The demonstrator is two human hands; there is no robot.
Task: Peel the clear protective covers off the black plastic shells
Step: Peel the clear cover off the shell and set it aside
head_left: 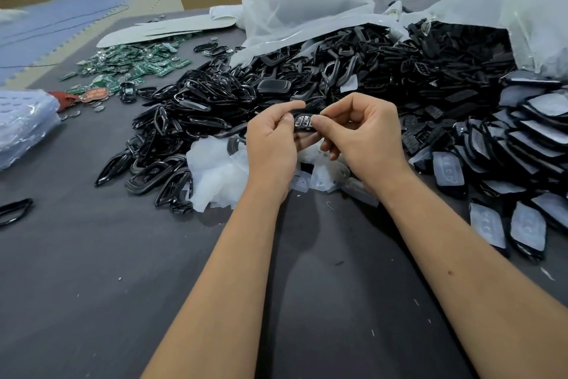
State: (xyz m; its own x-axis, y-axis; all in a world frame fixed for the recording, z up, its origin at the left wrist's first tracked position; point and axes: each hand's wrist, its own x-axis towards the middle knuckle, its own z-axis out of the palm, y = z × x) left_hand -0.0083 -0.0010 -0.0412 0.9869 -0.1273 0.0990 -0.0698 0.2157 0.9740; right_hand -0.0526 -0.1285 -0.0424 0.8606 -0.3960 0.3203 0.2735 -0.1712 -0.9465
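A small black plastic shell (302,121) with shiny buttons is held above the grey table between both hands. My left hand (272,145) grips its left end with thumb and curled fingers. My right hand (362,132) pinches its right end, thumb on top. Whether a clear cover is still on this shell I cannot tell. Under my hands lies a heap of peeled clear covers (215,175). To the right, black shells with clear covers (528,135) stand in rows.
A big pile of black frames and shells (276,80) spills from white plastic bags (307,6) at the back. Green circuit boards (135,65) lie far left, a bagged stack (24,123) at the left edge. The grey table (92,286) spreads in front of me.
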